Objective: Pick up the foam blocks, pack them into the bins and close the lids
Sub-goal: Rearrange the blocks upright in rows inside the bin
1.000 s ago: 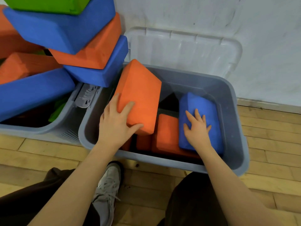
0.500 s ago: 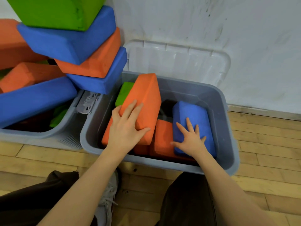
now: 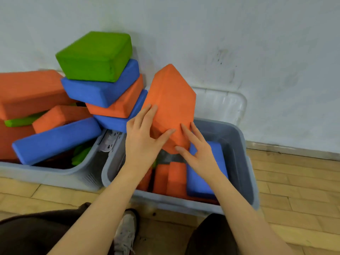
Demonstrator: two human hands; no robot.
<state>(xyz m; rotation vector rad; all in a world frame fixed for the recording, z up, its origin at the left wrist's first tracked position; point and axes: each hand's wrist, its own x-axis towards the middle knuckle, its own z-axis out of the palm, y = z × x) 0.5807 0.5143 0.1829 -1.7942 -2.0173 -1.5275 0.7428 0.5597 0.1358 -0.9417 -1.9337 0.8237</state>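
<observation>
Head view: both hands hold one orange block (image 3: 171, 105), tilted up on a corner above the grey bin (image 3: 244, 162) at about 12 o'clock from the hands. The left hand (image 3: 142, 142) has its grip spread wide, fingers flat on the block's face and thumb across its lower edge. The right hand (image 3: 199, 152) is also wide open, fingertips touching the lower corner.

The block looks light, rigid foam with a matte, grippy skin, so flat palms on opposite faces should carry it. Inside the bin, a blue block (image 3: 204, 181) lies at 3 o'clock and orange blocks (image 3: 171, 179) stand on edge beside it. The open room looks to be at 9 o'clock, near the wall. The overfilled stack (image 3: 103, 83) in the neighbouring bin leans close at 10 o'clock and looks easy to topple. The clear lid (image 3: 226, 105) stands behind against the wall.
</observation>
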